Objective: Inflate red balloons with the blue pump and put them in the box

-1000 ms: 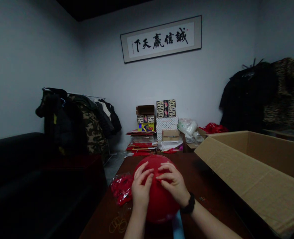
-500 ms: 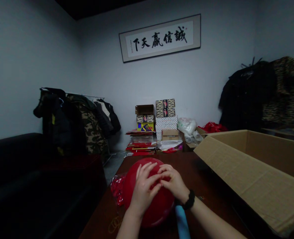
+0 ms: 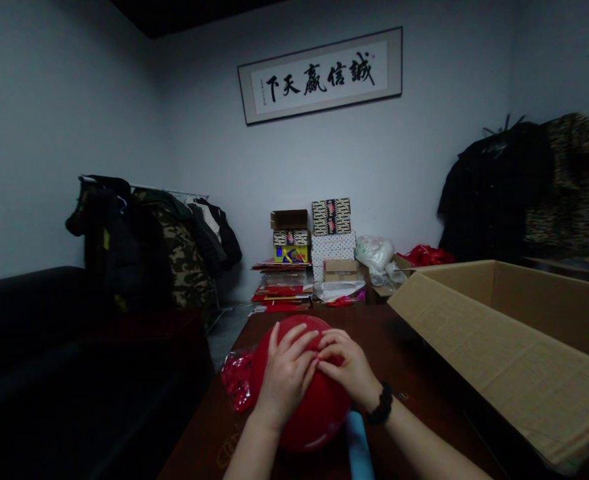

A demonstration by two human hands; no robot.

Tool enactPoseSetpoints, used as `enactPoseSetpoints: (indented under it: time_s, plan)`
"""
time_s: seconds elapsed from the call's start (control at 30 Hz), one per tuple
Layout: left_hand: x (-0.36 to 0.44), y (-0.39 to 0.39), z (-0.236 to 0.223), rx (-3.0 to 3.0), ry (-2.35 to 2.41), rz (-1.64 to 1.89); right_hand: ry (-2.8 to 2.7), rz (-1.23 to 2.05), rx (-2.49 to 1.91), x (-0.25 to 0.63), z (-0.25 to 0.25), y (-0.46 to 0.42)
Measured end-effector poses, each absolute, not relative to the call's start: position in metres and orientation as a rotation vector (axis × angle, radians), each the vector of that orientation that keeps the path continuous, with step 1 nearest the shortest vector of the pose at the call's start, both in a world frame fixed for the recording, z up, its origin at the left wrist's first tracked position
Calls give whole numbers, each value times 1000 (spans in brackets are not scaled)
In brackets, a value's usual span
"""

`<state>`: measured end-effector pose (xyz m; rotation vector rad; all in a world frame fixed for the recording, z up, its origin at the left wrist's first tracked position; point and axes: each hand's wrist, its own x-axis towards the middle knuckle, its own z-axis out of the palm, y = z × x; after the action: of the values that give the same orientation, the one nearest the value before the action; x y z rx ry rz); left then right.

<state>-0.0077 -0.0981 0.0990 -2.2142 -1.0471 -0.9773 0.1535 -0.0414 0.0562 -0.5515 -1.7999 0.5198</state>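
Note:
A round red balloon rests low over the dark wooden table, right in front of me. My left hand lies over its top left, fingers curled against the skin. Touching it from the right, my right hand pinches the balloon's neck at the top; a black band sits on that wrist. A light blue tube pokes up from below, beside the balloon's lower right. A clear bag of red items lies just left of the balloon.
A large open cardboard box fills the table's right side. Yellow rubber bands lie at the near left. A dark sofa stands left; stacked boxes and hanging coats line the far wall.
The balloon shifted slightly left and my left hand slid over its top toward the right hand; both hands now meet at the neck. The blue tube moved a little.

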Motion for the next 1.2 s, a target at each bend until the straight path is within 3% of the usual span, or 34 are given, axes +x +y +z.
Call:
enactPoseSetpoints:
  time_s: [0.33, 0.63, 0.9, 1.07, 1.2]
  plan:
    - [-3, -95, 88, -2178, -975, -983, -1614, 942, -677, 155, 56, -37]
    - [-5, -94, 87, -2171, -1179, -1173, -1555, 1105, -582, 166, 58, -41]
    - [-13, -90, 88, -2227, -1285, -1299, -1916, 789, -540, 204, 79, -33]
    - [-4, -94, 91, -2201, -1315, -1247, -1635, 408, -742, 207, 79, -35]
    - [11, -97, 93, -2194, -1277, -1219, -1426, 329, -815, 190, 82, -38]
